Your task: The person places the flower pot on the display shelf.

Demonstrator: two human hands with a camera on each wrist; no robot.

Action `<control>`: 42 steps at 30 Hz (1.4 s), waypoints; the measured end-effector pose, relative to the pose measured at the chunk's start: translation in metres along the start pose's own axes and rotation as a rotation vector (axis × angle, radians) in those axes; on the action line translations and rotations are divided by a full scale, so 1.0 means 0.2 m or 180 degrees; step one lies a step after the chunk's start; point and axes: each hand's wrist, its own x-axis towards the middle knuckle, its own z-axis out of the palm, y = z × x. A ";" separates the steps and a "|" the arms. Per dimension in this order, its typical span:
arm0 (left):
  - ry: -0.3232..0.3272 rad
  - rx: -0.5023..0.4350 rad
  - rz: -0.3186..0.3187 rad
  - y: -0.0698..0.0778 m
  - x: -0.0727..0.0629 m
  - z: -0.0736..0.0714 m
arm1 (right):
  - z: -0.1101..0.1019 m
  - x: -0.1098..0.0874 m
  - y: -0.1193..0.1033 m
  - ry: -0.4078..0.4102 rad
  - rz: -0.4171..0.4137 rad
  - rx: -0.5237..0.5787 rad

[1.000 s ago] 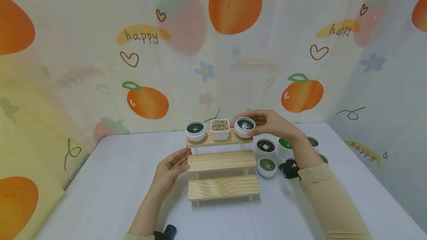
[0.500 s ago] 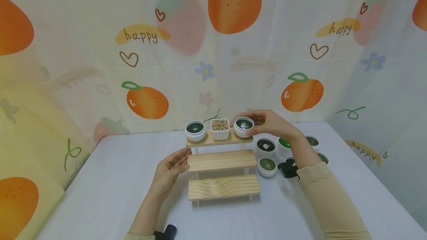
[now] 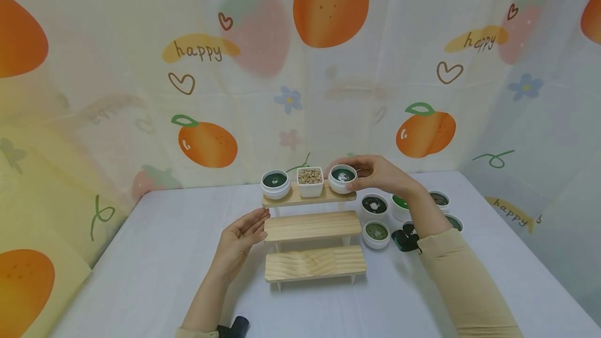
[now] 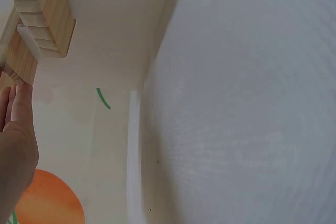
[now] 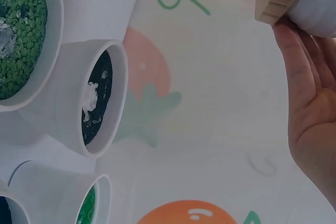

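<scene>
Round white pot, dark green inside with a pale patch, sits at the right end of the top tier, just right of the frame's middle; whether its full weight is on the board I cannot tell; the right hand's grip is closed around it from the right, thumb in front, the other fingers partly hidden behind.

The left hand's grip, left of centre in the head view, is loosely spread, fingers fairly straight and tips at the left end of the three-tier wooden stand, thumb beside the middle tier; in the left wrist view its fingertips meet the wood at the far left of the frame.

Also on the top tier, a square white pot of pale granules stands in the middle, and a second round pot stands at the left end; both are upright.

Right of the stand, more white pots gather on the worktop; a dark-filled pot stands behind a mossy green pot, a bright green pot beside them partly behind the forearm; a printed cloth with oranges and hearts fills the upper frame.
</scene>
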 end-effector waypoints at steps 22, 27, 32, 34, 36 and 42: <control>0.0017 0.0023 -0.0017 0.00 0.00 0.01 | -0.02 -0.03 0.01 -0.0050 -0.0109 0.0139; 0.0031 0.0020 -0.0030 0.00 0.00 0.01 | -0.03 -0.07 0.03 0.0030 0.0000 0.0305; 0.0028 0.0032 -0.0043 -0.01 -0.01 0.00 | -0.07 -0.12 0.07 0.0128 -0.0002 0.0349; 0.0020 0.0044 -0.0028 -0.01 -0.01 0.00 | -0.08 -0.14 0.09 0.0188 0.0040 0.0337; 0.0023 0.0045 -0.0024 -0.01 -0.01 0.00 | -0.09 -0.17 0.10 0.0250 0.0082 0.0328; 0.0014 0.0068 0.0018 0.00 -0.01 0.01 | -0.12 -0.25 0.15 0.0406 0.0095 0.0348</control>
